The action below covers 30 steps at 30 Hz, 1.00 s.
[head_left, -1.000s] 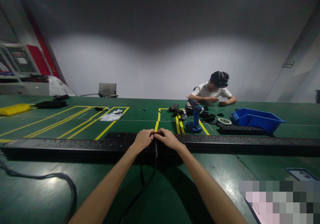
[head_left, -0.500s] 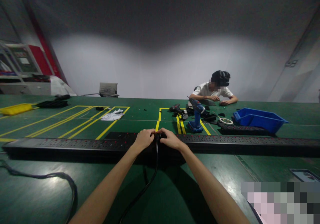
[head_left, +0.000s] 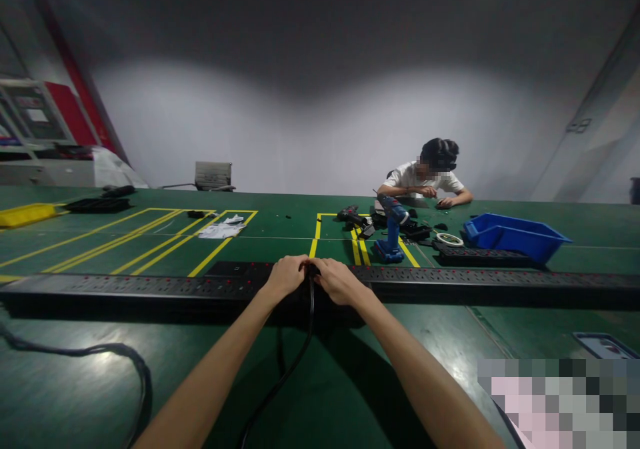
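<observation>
Two hands meet over the long black power strip [head_left: 450, 279], which runs left to right across the green table [head_left: 350, 382]; left hand [head_left: 286, 277] and right hand [head_left: 339, 280], equally near, curl closed around a black cable's [head_left: 295, 362] plug between them.

Two bare forearms, no sleeves in view, left hand [head_left: 286, 275], right hand [head_left: 339, 279] — no gloves

The left hand [head_left: 286, 277] and right hand [head_left: 338, 280] are closing back together over the cable [head_left: 310, 302] at the black power strip [head_left: 150, 287], covering the plug seen between them half a second ago.
</observation>
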{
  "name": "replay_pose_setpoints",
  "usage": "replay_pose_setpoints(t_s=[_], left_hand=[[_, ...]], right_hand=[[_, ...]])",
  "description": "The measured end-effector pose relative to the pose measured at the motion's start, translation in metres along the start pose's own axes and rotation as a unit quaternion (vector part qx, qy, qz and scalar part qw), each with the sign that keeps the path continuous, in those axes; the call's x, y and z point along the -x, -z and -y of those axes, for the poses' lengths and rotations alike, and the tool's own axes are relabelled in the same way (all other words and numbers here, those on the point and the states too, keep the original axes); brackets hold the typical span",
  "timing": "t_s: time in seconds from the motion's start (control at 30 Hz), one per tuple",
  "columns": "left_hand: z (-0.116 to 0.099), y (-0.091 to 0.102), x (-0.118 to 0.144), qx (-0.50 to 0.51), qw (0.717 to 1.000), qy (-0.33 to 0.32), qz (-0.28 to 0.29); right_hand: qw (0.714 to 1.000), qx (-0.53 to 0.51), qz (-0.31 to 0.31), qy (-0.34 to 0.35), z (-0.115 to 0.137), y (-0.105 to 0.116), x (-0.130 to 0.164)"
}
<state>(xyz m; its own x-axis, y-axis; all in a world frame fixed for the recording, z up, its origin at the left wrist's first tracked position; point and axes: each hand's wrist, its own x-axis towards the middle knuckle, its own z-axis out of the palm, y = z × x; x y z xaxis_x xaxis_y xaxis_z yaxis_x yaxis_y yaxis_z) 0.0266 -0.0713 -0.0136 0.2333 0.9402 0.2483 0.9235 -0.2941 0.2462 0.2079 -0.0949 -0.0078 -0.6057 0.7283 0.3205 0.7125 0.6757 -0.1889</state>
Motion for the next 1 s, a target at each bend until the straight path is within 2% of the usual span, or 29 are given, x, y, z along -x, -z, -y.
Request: replay_pose_setpoints(t_s=[0.1, 0.33, 0.4, 0.5, 0.6, 0.73, 1.0], left_hand=[[0.0, -0.001, 0.0, 0.001, 1.0, -0.003, -0.003], [0.0, 0.002, 0.001, 0.02, 1.0, -0.001, 0.004], [0.001, 0.002, 0.001, 0.024, 1.0, -0.006, 0.002], [0.002, 0.001, 0.001, 0.02, 1.0, -0.015, -0.001], [0.003, 0.002, 0.002, 0.015, 1.0, -0.021, 0.005], [0.002, 0.005, 0.006, 0.02, 0.999, -0.034, 0.007], [0.002, 0.004, 0.004, 0.034, 0.999, -0.023, 0.001]], right_hand=[[1.0, -0.024, -0.002, -0.019, 0.001, 0.002, 0.0], [0.986, -0.15, -0.015, -0.073, 0.0, 0.009, -0.006], [0.986, -0.119, -0.021, -0.113, 0.004, 0.011, -0.012], [0.979, 0.002, -0.035, -0.203, 0.016, 0.01, -0.022], [0.966, 0.042, -0.011, -0.256, 0.028, 0.007, -0.03], [0.961, 0.001, 0.028, -0.273, 0.035, 0.0, -0.03], [0.964, 0.045, -0.013, -0.263, 0.056, -0.021, -0.019]])
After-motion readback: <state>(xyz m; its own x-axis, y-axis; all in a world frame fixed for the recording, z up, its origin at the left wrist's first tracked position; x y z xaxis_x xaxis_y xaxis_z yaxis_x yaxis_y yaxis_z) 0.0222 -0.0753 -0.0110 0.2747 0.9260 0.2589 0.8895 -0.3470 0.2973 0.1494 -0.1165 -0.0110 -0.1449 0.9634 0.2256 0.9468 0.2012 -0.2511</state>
